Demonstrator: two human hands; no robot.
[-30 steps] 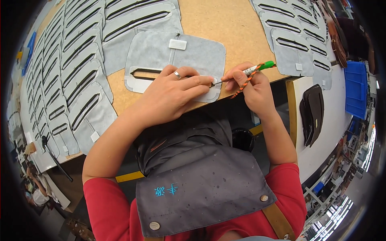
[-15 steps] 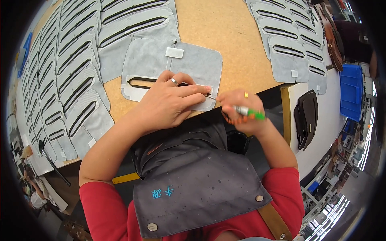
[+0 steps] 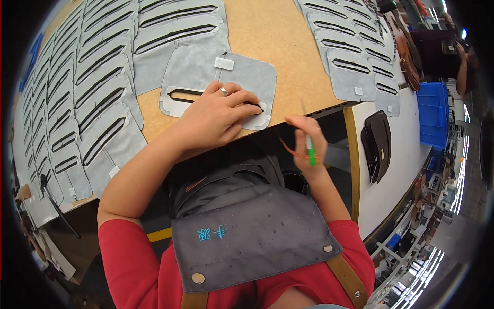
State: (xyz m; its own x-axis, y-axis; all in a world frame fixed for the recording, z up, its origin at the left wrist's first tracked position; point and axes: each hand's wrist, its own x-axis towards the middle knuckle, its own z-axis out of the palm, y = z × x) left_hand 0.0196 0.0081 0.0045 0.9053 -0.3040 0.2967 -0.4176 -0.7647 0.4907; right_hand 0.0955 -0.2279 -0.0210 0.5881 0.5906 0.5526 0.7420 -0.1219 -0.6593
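Observation:
A grey rounded panel (image 3: 247, 69) lies near the table's front edge, with a long dark-rimmed slot and a small white patch at its top. My left hand (image 3: 218, 110) rests across the slot, its closed fingertips holding the panel near the slot's right end. Off the panel to the right, my right hand (image 3: 310, 136) is closed around a slim tool (image 3: 310, 150) with a green end. The tool's thin front part points up and away, blurred, and its tip is unclear. An orange-red cord (image 3: 288, 147) hangs by that hand.
Overlapping rows of similar slotted grey panels (image 3: 103, 98) cover the table's left side. More grey panels (image 3: 350, 77) lie at the right. Dark brown leather pieces (image 3: 378, 147) rest on a white surface beyond, near a blue bin (image 3: 433, 116). A person (image 3: 437, 56) stands at the far right.
My right hand has drawn the tool away from the slot's right end and tilted it upright. My left hand stays on the panel. The whole view has shifted slightly.

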